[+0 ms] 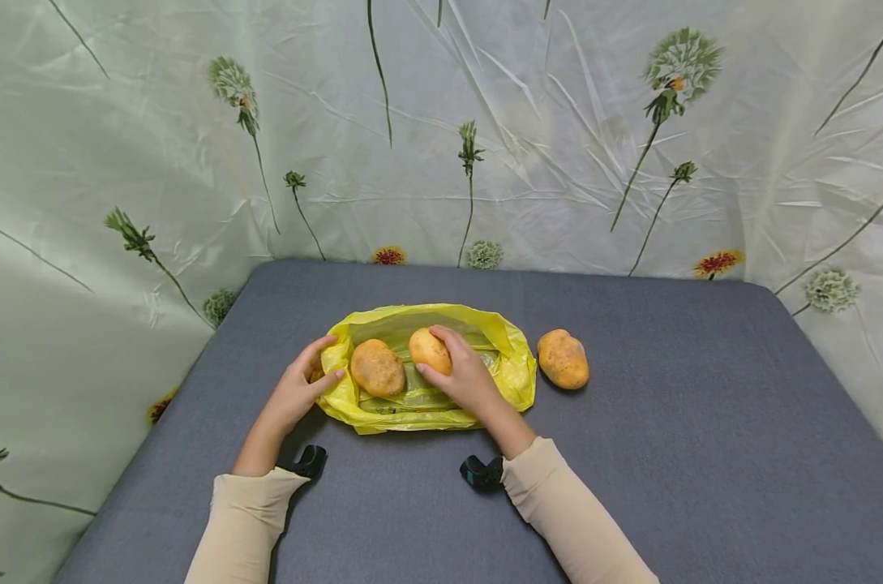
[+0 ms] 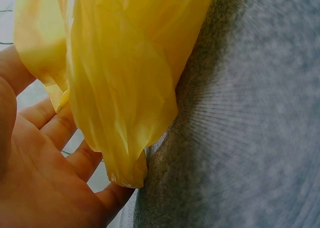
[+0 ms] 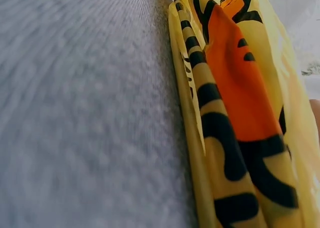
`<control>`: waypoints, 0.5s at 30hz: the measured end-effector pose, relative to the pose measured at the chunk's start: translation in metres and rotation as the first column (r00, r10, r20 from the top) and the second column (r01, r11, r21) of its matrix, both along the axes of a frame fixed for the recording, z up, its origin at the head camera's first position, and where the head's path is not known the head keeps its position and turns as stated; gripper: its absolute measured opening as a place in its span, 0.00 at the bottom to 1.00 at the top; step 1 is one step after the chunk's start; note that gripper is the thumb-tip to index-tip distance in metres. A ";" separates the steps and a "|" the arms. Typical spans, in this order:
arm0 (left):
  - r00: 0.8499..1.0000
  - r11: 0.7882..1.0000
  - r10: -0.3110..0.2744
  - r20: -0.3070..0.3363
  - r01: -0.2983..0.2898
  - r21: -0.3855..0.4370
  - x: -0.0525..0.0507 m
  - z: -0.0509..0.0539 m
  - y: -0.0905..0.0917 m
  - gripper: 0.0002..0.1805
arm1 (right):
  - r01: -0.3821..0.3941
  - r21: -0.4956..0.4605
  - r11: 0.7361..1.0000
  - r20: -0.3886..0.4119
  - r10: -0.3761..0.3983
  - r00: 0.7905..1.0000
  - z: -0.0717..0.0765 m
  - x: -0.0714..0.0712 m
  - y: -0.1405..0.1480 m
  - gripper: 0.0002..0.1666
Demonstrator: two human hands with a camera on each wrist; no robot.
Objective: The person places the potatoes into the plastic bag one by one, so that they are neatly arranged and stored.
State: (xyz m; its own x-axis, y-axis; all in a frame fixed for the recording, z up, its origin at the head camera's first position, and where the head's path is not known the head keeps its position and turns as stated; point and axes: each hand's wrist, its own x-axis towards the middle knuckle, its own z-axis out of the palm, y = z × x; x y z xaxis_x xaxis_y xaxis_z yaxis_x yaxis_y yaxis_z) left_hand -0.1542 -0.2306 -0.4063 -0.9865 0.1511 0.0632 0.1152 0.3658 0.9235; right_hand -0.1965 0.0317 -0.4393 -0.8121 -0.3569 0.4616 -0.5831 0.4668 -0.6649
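In the head view a yellow plastic bag (image 1: pixel 517 381) lies with its mouth spread wide. One potato (image 1: pixel 378 368) sits inside toward the left. My right hand (image 1: pixel 470 380) grips a second, paler potato (image 1: pixel 428 350) over the middle of the bag, thumb and fingers on either side of it. At the bag's left end my left hand (image 1: pixel 298 385) holds the rim, its thumb and index finger over the edge. The left wrist view shows the left palm (image 2: pixel 45 173) beside the bag's hanging folds (image 2: pixel 120 88). Printed bag side (image 3: pixel 240 78) hides the right hand's grip in the right wrist view.
A third potato (image 1: pixel 563 359) lies on the grey table (image 1: pixel 675 454), just right of the bag. Behind the table hangs a pale curtain (image 1: pixel 543 162) with a flower print. Black straps with cameras (image 1: pixel 481 473) sit at both wrists.
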 end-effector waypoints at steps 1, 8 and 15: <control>1.000 1.000 0.000 -0.001 0.000 -0.001 0.000 0.000 0.000 0.30 | -0.002 0.004 1.000 0.003 0.002 1.000 0.000 0.000 -0.001 0.33; 1.000 1.000 0.000 -0.006 0.000 0.004 0.000 -0.001 0.000 0.30 | 0.000 0.038 0.999 0.034 -0.001 0.999 0.000 -0.001 -0.005 0.32; 1.000 1.000 0.004 -0.011 -0.004 -0.004 0.000 0.000 0.000 0.30 | -0.008 0.050 0.999 0.067 0.005 0.998 0.000 -0.004 -0.010 0.32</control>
State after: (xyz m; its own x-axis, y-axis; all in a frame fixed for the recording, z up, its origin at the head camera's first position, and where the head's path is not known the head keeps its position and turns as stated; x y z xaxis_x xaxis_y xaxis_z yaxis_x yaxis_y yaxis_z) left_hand -0.1542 -0.2303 -0.4067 -0.9863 0.1474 0.0736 0.1239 0.3698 0.9208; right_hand -0.2000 0.0218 -0.4398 -0.8382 -0.3835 0.3878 -0.5412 0.4971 -0.6783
